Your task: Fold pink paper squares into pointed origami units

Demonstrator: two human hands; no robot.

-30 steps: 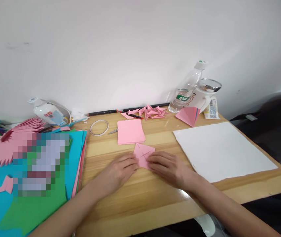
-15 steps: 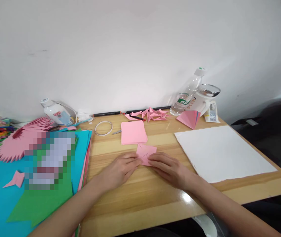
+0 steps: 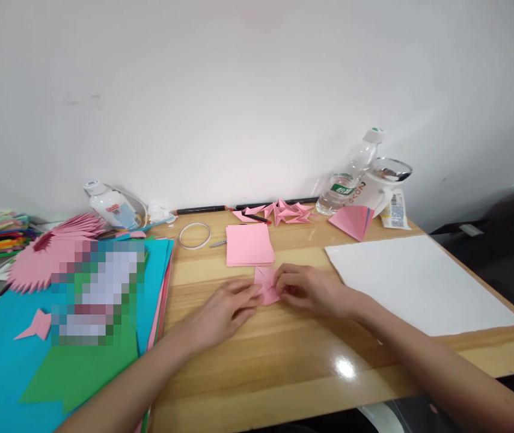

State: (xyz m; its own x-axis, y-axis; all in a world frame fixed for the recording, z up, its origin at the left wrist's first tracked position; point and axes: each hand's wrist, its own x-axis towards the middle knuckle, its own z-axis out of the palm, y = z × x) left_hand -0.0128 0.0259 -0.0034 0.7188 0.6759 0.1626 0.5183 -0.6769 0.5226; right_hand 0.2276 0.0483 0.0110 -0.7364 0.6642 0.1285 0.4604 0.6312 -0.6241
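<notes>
A small folded pink paper (image 3: 266, 282) lies on the wooden table (image 3: 257, 355) between my two hands. My left hand (image 3: 227, 310) rests on the table with its fingertips pressing the paper's left edge. My right hand (image 3: 308, 288) covers the paper's right part, its fingers curled and pinching a flap. Just beyond the paper sits a stack of pink square sheets (image 3: 248, 245).
Several folded pink pieces (image 3: 284, 211) and a pen lie by the wall. A tape ring (image 3: 194, 235), small scissors, a water bottle (image 3: 347, 177), a white cup (image 3: 380, 180), a white sheet (image 3: 419, 282) and coloured paper sheets (image 3: 35, 355) lie around.
My right hand moved up and left over the pink paper, folding its right part inward so less paper shows. The camera view shifted slightly.
</notes>
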